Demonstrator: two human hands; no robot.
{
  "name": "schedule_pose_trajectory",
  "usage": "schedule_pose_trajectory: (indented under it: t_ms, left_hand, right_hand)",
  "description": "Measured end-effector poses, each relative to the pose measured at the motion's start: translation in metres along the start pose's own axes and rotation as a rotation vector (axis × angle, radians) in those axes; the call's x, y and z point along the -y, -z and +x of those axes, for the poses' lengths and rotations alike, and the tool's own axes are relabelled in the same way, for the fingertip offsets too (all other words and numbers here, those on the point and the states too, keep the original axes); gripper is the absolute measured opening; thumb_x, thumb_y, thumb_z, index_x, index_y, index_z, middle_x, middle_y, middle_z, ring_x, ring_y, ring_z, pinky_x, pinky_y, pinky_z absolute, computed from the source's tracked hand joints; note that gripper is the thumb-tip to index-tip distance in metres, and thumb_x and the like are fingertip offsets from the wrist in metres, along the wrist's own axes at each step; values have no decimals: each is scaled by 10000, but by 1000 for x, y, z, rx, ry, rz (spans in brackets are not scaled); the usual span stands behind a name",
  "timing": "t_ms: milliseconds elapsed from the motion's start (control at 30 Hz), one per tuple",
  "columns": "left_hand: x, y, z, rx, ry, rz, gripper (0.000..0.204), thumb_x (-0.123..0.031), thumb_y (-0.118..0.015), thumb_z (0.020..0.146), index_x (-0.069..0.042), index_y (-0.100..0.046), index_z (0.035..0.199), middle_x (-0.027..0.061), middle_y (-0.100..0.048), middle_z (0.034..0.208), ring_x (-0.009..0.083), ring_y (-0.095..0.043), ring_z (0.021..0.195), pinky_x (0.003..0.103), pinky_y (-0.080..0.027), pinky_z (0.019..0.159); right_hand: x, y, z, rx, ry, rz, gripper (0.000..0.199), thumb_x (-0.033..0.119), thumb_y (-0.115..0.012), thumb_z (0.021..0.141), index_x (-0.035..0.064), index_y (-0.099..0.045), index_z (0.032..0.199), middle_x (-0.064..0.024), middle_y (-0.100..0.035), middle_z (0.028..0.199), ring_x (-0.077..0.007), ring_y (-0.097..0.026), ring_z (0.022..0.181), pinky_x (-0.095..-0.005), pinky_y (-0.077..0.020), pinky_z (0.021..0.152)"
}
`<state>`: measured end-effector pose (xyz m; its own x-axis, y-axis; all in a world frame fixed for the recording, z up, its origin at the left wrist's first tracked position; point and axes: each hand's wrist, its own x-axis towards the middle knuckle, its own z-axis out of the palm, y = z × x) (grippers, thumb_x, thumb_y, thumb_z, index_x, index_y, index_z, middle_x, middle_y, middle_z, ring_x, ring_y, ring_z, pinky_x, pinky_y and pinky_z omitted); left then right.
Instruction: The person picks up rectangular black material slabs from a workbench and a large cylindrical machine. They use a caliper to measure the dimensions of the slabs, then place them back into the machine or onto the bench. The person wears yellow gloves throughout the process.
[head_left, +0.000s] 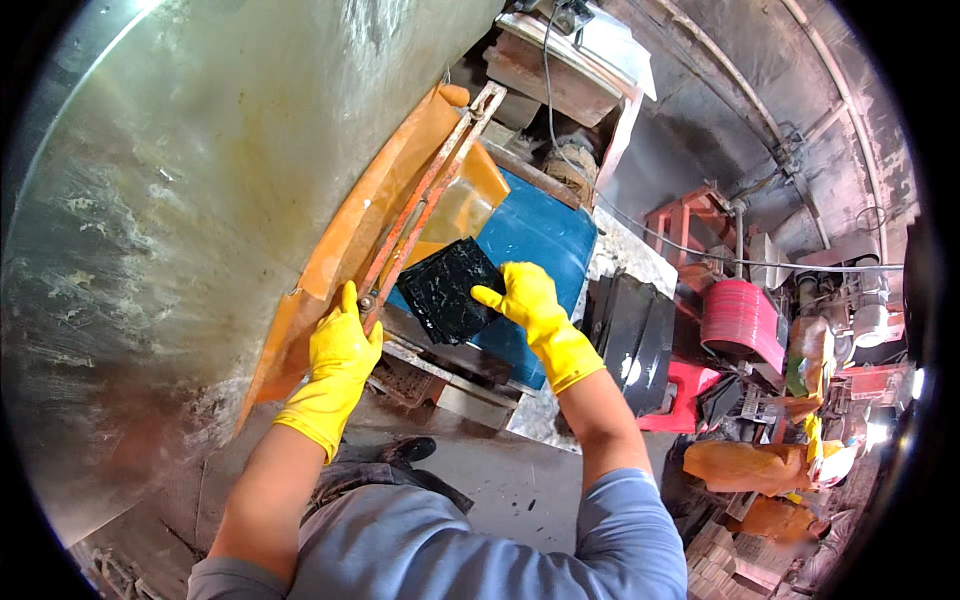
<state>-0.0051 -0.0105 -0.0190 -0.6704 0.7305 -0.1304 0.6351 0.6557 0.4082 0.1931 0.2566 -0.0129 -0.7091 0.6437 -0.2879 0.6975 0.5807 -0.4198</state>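
Note:
My left hand (pixel 343 352), in a yellow rubber glove, is closed around the lower end of a long, rusty orange-red metal bar frame (pixel 402 232). A bolt shows at that end, close to the fingertips. In my right hand (pixel 530 305), also gloved in yellow, is the edge of a flat black square slab (pixel 450 290) with pale streaks. The thumb lies on its top face, and the other fingers are partly hidden at its edge. Just right of the bar, the slab is over a blue plastic surface (pixel 545 235). Whether the slab touches it I cannot tell.
A large stained metal wall (pixel 170 230) fills the left, with an orange sheet (pixel 360 190) along its edge. Black stacked pieces (pixel 632 345) and a red plastic stool (pixel 680 395) stand at right. A grey cable (pixel 650 232) crosses above. Farther right are people in orange aprons (pixel 745 465).

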Motion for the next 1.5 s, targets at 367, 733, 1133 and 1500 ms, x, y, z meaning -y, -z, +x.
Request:
schedule_pose_trajectory:
  t_ms: [367, 733, 1133, 1500]
  left_hand:
    - [-1, -2, 0, 18, 24, 31, 888, -342, -774, 858, -10, -389, 1586, 238, -712, 1100, 417, -700, 1014, 490, -562, 881]
    - [-5, -3, 1, 25, 31, -12, 843, -302, -783, 854, -12, -429, 1561, 259, -713, 1186, 437, -693, 1061, 493, -560, 905]
    - [-7, 1, -4, 0, 23, 25, 832, -352, -788, 860, -56, -446, 1558, 260, -719, 1168, 444, -698, 1075, 512, -555, 916]
    - [-1, 5, -21, -234, -389, -50, 782, -317, -779, 898, 26, -462, 1524, 300, -573, 1450, 461, -566, 1324, 511, -456, 1119]
  right_hand:
    - [23, -27, 27, 22, 7, -183, 1006, 620, -934, 627, -11, -630, 1349, -220, -690, 1316, -396, -638, 1238, -443, -503, 1049]
    - [9, 2, 56, 560, -10, 185, 947, 680, -882, 704, -5, -684, 1327, -243, -710, 1300, -415, -640, 1254, -440, -512, 1029]
    - [25, -47, -109, 132, -380, 1050, 321, 114, -863, 859, 10, -771, 1149, -60, -775, 1018, -175, -704, 826, -336, -556, 773]
    - [84, -89, -342, -328, -596, 1535, 348, 59, -802, 908, -4, -733, 1243, -77, -769, 1131, -184, -708, 986, -354, -563, 897]
